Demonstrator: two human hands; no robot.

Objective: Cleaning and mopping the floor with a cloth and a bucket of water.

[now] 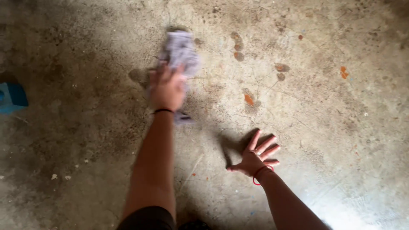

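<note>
- Left hand (167, 88): pressed on crumpled grey cloth (180, 53), fingers blurred, grasp on it not discernible
- Right hand (255, 155): fully open, fingers spread, flat on concrete floor (324, 110), holding nothing
- Blue box-shaped object (12, 98) at left edge, contents not visible

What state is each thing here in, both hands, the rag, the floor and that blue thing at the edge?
Left hand: pressed down on the rag, blurred.
Right hand: fingers spread, flat on the floor, holding nothing.
Rag: pale grey, crumpled, lying on the floor under the left hand.
Floor: bare concrete, cracked, stained with dark and orange spots.
Blue thing: at the left edge, cut off by the picture; kind unclear.
</note>
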